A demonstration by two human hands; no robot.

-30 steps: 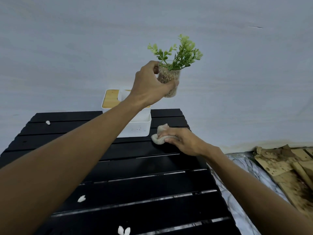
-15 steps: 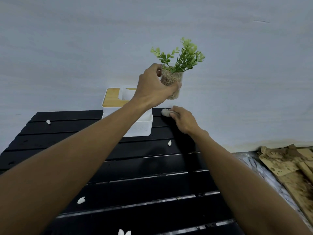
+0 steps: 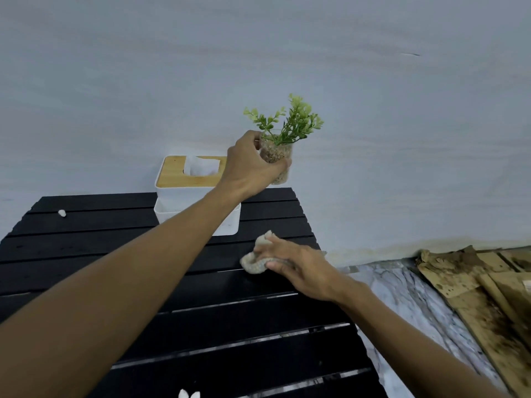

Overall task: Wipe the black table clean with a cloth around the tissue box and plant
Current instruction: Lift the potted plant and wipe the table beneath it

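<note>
While left hand [image 3: 250, 166] holds plant [image 3: 290, 124], cloth [image 3: 254, 265] on table [image 3: 86, 245]

2 bare forearms [image 3: 143, 282], bare left grip [image 3: 253, 168], bare right grip [image 3: 298, 271]

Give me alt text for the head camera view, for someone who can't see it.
A person's left hand holds a potted plant lifted above a black slatted table, while the right hand grips a cloth against the tabletop near a white tissue box with a wooden lid. White scraps dot the table.
</note>
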